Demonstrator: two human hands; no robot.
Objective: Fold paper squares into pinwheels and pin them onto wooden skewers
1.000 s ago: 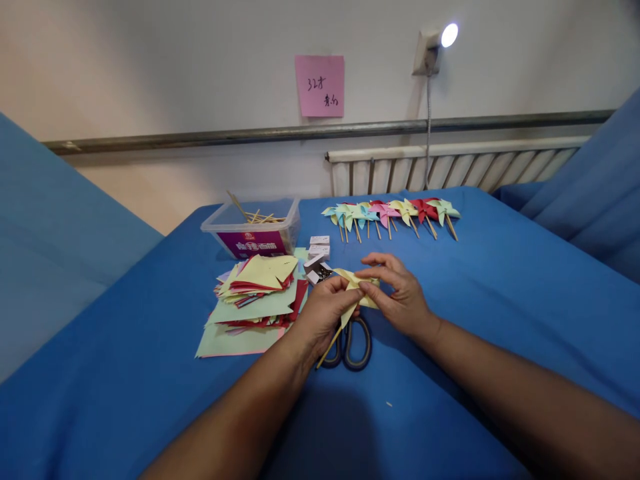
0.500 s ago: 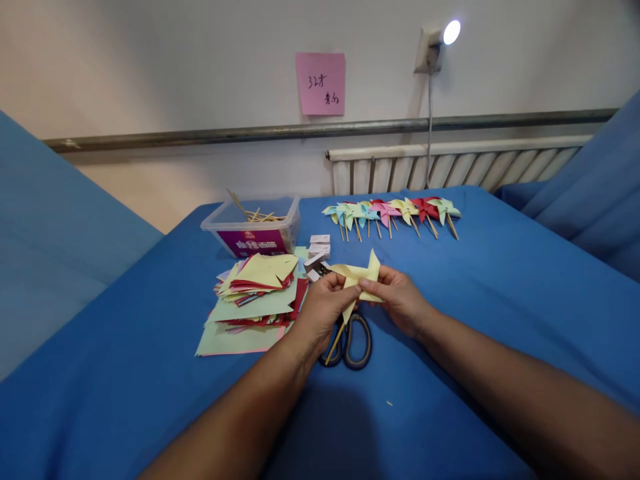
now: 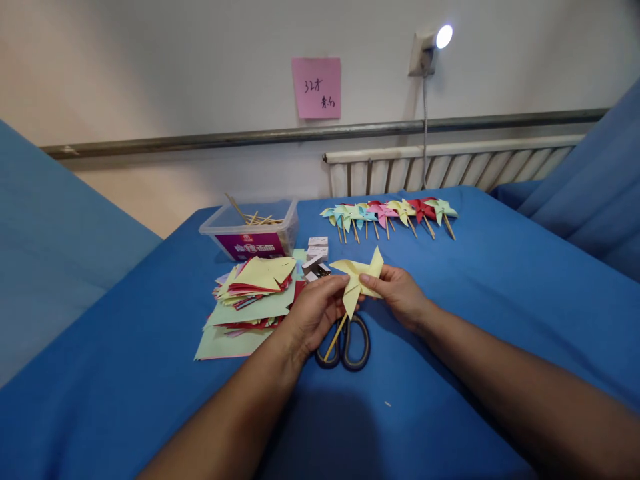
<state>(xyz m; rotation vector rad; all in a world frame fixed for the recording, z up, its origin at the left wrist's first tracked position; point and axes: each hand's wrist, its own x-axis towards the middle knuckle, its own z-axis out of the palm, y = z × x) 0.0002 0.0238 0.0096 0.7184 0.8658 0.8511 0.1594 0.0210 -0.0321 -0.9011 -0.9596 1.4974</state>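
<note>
Two hands hold a yellow paper pinwheel (image 3: 358, 279) between them.

The left hand (image 3: 313, 310) pinches its stick (image 3: 335, 337), which slants down and left from the fingers; the right hand (image 3: 397, 293) grips a paper blade. Scissors (image 3: 345, 343) lie just under on the blue cloth (image 3: 475, 280); paper squares (image 3: 250, 297) lie left, by the wall.

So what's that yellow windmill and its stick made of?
The yellow pinwheel, held in both hands, looks like thin matte paper: its blades are sharply creased and folded to points. Its stick looks like plain wood or bamboo, pale tan and unpainted.
</note>
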